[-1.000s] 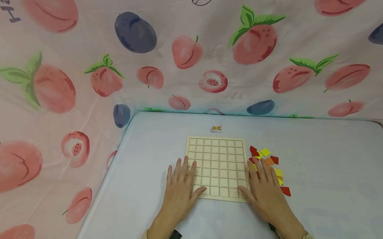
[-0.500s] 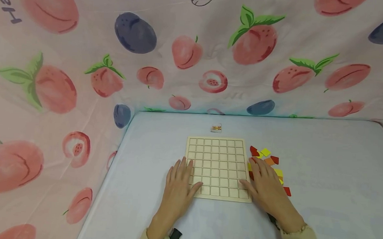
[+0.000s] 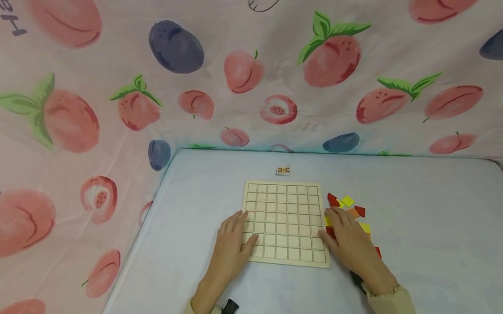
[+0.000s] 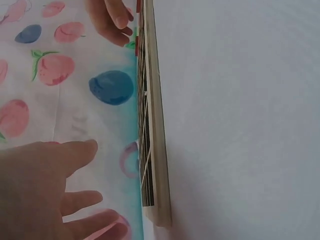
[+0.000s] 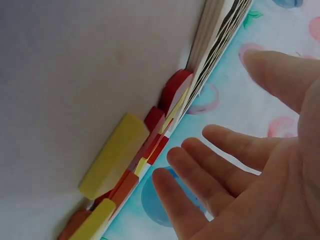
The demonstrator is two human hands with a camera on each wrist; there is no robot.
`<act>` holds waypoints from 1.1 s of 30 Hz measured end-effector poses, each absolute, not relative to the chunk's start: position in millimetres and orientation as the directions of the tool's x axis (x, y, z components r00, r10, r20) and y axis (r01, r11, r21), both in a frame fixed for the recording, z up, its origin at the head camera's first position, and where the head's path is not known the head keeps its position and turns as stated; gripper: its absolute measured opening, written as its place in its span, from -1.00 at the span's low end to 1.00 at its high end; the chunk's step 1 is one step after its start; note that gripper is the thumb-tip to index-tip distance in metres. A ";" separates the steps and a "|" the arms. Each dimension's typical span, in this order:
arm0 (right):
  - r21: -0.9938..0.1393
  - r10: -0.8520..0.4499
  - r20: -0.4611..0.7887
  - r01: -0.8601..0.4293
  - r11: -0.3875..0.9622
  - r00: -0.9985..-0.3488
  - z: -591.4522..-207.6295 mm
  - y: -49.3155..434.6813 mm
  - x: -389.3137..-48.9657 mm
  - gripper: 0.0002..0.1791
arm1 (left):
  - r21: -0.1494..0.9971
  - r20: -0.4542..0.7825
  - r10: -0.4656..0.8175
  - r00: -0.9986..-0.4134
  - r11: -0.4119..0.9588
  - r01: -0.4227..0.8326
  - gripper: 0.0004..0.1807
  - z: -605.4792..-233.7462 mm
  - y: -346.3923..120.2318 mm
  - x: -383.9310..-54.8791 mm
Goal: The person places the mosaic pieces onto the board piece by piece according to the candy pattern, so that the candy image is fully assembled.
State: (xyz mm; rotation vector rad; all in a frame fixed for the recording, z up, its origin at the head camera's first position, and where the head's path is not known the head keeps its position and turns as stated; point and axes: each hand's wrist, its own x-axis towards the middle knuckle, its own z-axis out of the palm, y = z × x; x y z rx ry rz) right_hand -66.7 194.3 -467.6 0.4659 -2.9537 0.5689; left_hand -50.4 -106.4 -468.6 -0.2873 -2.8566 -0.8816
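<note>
A square wooden grid board [image 3: 286, 223] lies on the white-covered table, its cells bare. My left hand [image 3: 230, 241] is at the board's left edge, fingers loosely bent and thumb over the lower left cells; in the left wrist view its fingers stand away from the board's edge. At the right edge, my right hand [image 3: 352, 239] hovers over a loose pile of flat coloured pieces, hiding part of them. A yellow square [image 3: 347, 201], a red round-edged piece [image 3: 332, 199] and an orange piece [image 3: 352, 213] show past its fingers. Neither hand holds anything.
Behind the board lies a small printed card [image 3: 282, 169] with a grid pattern. A fruit-patterned cloth [image 3: 221, 73] hangs as a wall at the back and left. In the right wrist view, a thick yellow block [image 5: 114, 156] stands out among the red and orange pieces.
My left hand has drawn left and slightly back, its fingers bending more and leaving most of the board. My right hand's fingers have drawn in a little, its thumb shifting right to the board's edge.
</note>
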 end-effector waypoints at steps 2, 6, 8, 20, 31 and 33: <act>-0.353 -0.276 0.145 -0.310 0.883 -0.950 -467.5 195.4 -68.7 -0.35 | 0.553 0.177 0.130 -0.976 0.807 0.208 -0.33 -469.8 -106.9 -51.5; -0.344 -0.282 0.139 -0.313 0.885 -0.949 -467.1 197.3 -73.4 -0.46 | 0.580 0.159 0.116 -0.980 0.793 0.188 -0.33 -471.6 -108.2 -53.5; -0.333 -0.292 0.150 -0.327 0.885 -0.944 -467.1 198.1 -75.7 -0.51 | 0.598 0.159 0.110 -0.981 0.780 0.184 -0.33 -472.6 -109.1 -54.2; -0.326 -0.295 0.165 -0.334 0.884 -0.941 -467.0 201.4 -87.6 -0.67 | 0.716 0.056 0.087 -0.995 0.691 0.101 -0.31 -477.6 -114.7 -57.9; -0.374 -0.263 0.130 -0.293 0.880 -0.956 -465.1 202.8 -91.5 -0.65 | 0.735 0.050 0.124 -0.991 0.667 0.120 -0.33 -484.4 -119.6 -60.6; -0.381 -0.267 0.131 -0.297 0.876 -0.955 -464.6 203.2 -91.5 -0.65 | 0.738 0.049 0.126 -0.991 0.663 0.121 -0.33 -484.5 -120.2 -60.6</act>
